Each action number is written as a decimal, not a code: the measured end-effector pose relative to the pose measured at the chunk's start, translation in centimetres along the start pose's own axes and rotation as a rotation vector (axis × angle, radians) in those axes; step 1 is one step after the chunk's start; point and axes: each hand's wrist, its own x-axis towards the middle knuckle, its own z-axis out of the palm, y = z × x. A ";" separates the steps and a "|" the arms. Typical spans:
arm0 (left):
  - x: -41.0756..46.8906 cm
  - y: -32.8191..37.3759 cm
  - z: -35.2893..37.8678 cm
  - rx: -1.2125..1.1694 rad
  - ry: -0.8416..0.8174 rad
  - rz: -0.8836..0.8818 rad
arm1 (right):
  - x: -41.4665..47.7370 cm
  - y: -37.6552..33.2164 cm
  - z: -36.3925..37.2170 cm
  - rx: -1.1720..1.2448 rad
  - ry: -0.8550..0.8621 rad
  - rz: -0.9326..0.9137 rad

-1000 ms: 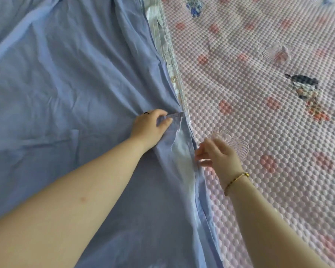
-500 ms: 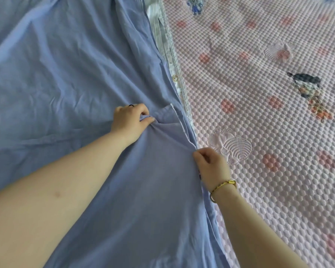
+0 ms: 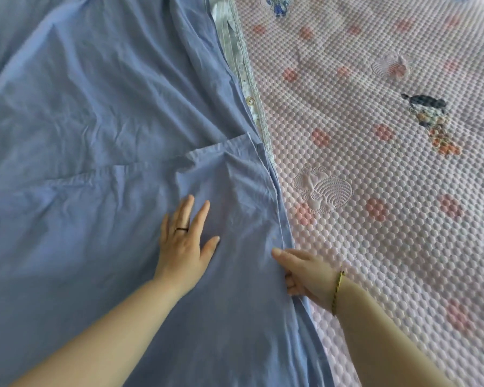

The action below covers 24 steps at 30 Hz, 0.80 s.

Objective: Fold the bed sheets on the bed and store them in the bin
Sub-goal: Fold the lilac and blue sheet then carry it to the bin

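A blue bed sheet [image 3: 95, 121] lies spread over the left half of the bed, with a folded-over flap whose edge runs across the middle. My left hand [image 3: 185, 241] presses flat on that flap, fingers straight and spread. At the sheet's right edge, my right hand [image 3: 305, 275] has its thumb on top of the hem and its fingers curled beneath it. A striped white lining strip [image 3: 235, 51] with a button shows along the sheet's right border. No bin is in view.
A pink quilted mattress pad [image 3: 389, 219] with coral dots, embossed shells and a small figure print covers the right half of the bed. The sheet's hem runs diagonally from top centre to bottom centre.
My left hand let go of the pinched corner, slid toward me and now lies flat on the flap. My right hand moved nearer along the hem, still holding it.
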 end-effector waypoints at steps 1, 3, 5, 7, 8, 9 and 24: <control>-1.3 0.3 -0.2 -0.024 0.004 -0.026 | -0.8 0.9 -0.2 -0.079 -0.019 0.012; -3.9 1.1 -0.8 -0.050 -0.001 -0.035 | -2.5 2.8 -0.8 -0.254 -0.074 0.018; -6.7 2.2 -1.3 -0.069 -0.038 -0.002 | -4.2 4.8 -1.3 -0.405 -0.117 0.042; -9.4 3.4 -1.4 -0.067 -0.113 0.031 | -5.9 6.5 -1.6 -0.508 -0.094 0.064; -10.5 3.8 -1.3 -0.070 -0.153 0.038 | -6.5 7.3 -1.6 -0.518 -0.044 0.057; -11.5 4.1 -1.2 -0.074 -0.175 0.046 | -7.1 8.1 -1.4 -0.503 0.042 0.034; -19.1 2.4 -2.4 0.113 -0.016 0.194 | -9.4 11.1 4.9 -0.190 0.619 -0.159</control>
